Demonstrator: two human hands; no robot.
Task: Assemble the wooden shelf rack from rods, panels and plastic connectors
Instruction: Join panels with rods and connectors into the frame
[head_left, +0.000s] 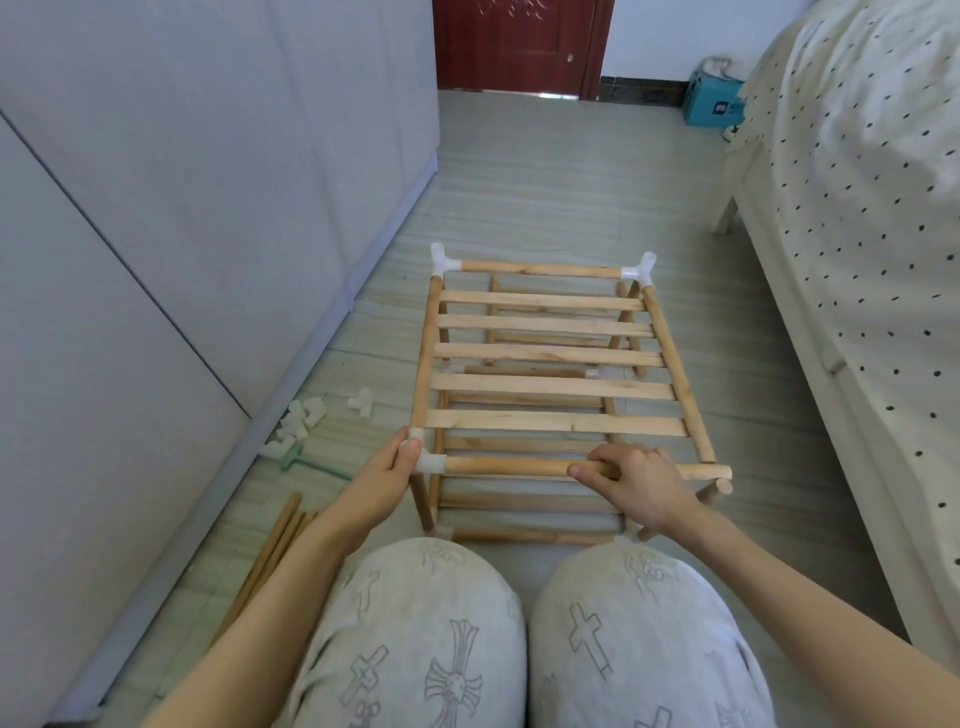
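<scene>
A partly built wooden rack (550, 353) stands on the floor before my knees, its upper slatted panel over a lower one. White plastic connectors (443, 263) cap the two far corners. My left hand (387, 478) grips the near left corner connector (430, 461). My right hand (631, 480) is curled over the near front rod (509, 465), whose right end (719, 472) is bare, beside the bare top of an upright rod (719, 488).
Spare white connectors (306, 415) and a green tool (317, 462) lie on the floor at left by the wardrobe (156, 234). Loose rods (270, 551) lie beside my left arm. A bed (857, 234) runs along the right. A red door (519, 47) and blue box (711, 104) stand far back.
</scene>
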